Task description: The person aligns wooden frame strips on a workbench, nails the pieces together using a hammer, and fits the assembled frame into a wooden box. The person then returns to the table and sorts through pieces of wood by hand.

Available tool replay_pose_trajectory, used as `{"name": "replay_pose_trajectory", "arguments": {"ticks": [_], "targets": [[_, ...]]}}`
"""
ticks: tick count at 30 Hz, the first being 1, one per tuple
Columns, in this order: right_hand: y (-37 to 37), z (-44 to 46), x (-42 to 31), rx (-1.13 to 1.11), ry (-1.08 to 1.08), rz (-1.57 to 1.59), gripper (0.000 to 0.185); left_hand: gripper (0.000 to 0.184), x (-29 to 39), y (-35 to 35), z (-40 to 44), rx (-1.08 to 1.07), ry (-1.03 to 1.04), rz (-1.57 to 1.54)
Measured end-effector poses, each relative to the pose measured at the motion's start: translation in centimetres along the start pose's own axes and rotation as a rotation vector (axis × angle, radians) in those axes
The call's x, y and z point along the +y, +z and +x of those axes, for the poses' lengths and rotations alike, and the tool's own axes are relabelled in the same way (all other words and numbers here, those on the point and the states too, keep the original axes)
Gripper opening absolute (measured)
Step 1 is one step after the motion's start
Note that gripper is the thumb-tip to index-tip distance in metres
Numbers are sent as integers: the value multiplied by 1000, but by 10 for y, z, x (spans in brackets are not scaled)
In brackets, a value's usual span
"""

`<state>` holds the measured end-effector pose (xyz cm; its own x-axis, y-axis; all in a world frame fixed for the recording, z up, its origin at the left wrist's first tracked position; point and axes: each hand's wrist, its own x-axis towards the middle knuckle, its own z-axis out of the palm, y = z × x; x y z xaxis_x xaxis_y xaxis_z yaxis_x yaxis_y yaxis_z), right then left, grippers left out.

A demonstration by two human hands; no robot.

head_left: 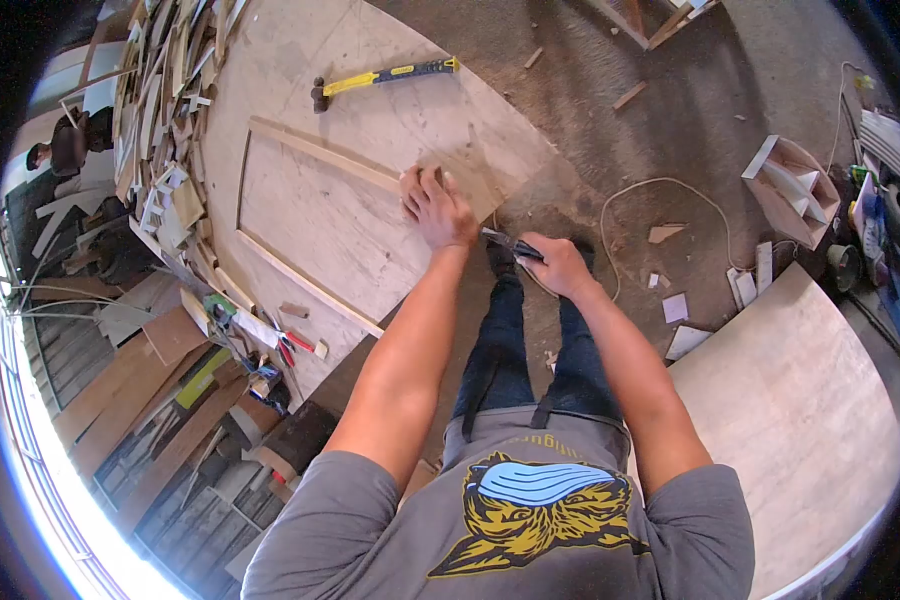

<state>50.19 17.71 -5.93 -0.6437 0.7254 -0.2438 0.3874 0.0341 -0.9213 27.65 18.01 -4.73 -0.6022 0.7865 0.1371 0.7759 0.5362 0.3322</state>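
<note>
My left hand point(438, 205) rests over the near end of a long wooden strip point(315, 148), fingers curled round it. The strip is one side of a thin wooden frame lying on a large plywood sheet point(320, 220); a second wooden strip point(305, 280) runs along the opposite side. In my right hand point(560, 265) is a black-handled tool point(527, 250) with a metal end pointing at the sheet's edge, close to my left wrist. Its exact kind is unclear. Beyond the frame lies a hammer point(385, 78) with a yellow and black handle.
Red-handled pliers point(286, 350) lie at the sheet's left edge. Scrap wood point(175, 120) is heaped along the far left. A pale cord point(660, 182) loops over the floor. A wooden box point(792, 188) and a plywood panel point(790, 400) are on the right.
</note>
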Motion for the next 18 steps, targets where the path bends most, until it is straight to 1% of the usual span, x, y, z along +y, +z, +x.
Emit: {"name": "replay_pose_trajectory", "arguments": {"ticks": [2, 5, 8, 11, 12, 15, 16, 18], "targets": [[8, -2, 10, 149, -157, -268, 30, 37, 1, 0, 0, 5, -1, -8], [3, -2, 2, -17, 12, 80, 32, 37, 1, -2, 0, -13, -7, -11], [-1, -6, 9, -77, 52, 173, 34, 35, 5, -4, 1, 46, 32, 25], [-2, -48, 59, 179, 118, -109, 35, 36, -1, 5, 1, 17, -21, 9], [-11, -63, 55, 211, 219, -88, 36, 36, -1, 5, 3, 21, -3, 2], [-26, -95, 48, 235, 308, -27, 37, 36, -2, 0, -1, 16, 25, -7], [-31, -101, 40, 248, 230, 73, 38, 36, -2, 0, -1, 22, 30, -5], [-39, -107, 27, 194, 299, 73, 37, 36, -2, 1, 1, 44, 34, 0]]}}
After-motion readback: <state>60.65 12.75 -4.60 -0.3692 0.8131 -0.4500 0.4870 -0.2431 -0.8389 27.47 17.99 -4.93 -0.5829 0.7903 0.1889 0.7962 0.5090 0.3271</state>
